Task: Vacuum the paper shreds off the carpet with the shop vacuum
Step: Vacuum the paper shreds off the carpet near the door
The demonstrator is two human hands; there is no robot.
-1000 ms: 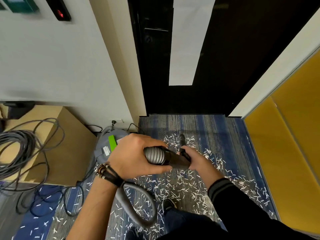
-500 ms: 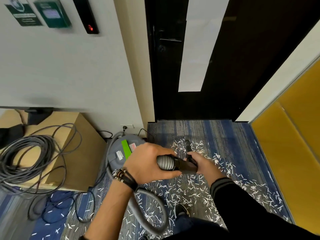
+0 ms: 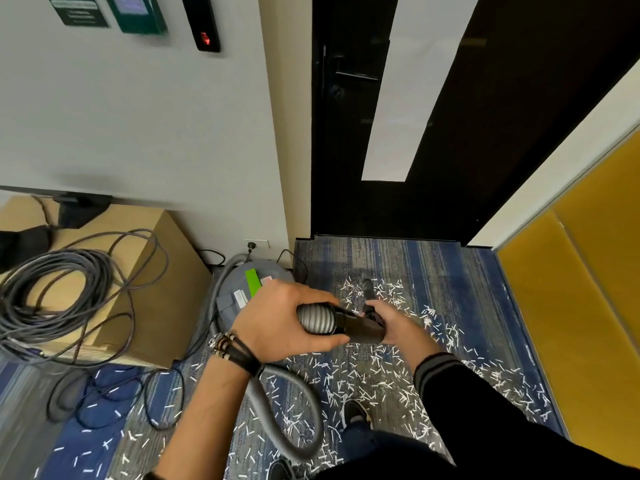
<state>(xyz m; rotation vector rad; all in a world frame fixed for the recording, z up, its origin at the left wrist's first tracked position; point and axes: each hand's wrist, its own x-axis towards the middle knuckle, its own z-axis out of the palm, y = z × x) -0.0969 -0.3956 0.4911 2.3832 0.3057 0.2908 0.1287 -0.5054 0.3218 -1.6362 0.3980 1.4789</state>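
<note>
With left hand [image 3: 277, 323] clamps the ribbed hose [image 3: 313, 318]; with right hand [image 3: 398, 327] grips the black nozzle [image 3: 360, 329], tip down among paper shreds [image 3: 346, 372] strewn across the carpet [image 3: 433, 265] beside the shop vacuum [image 3: 239, 289]; seems early in the sweeping; next calls for drawing the tip through the densest patch.

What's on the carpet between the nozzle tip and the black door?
Head view: only bare striped carpet lies between nozzle tip and black door; the paper shreds start beside the tip.

Your left hand [image 3: 280, 323], forearm bare, curls round the hose [image 3: 315, 322]. Your right hand [image 3: 398, 327], black-sleeved, grips the nozzle [image 3: 362, 331] just beside it, both arms extended forward.
</note>
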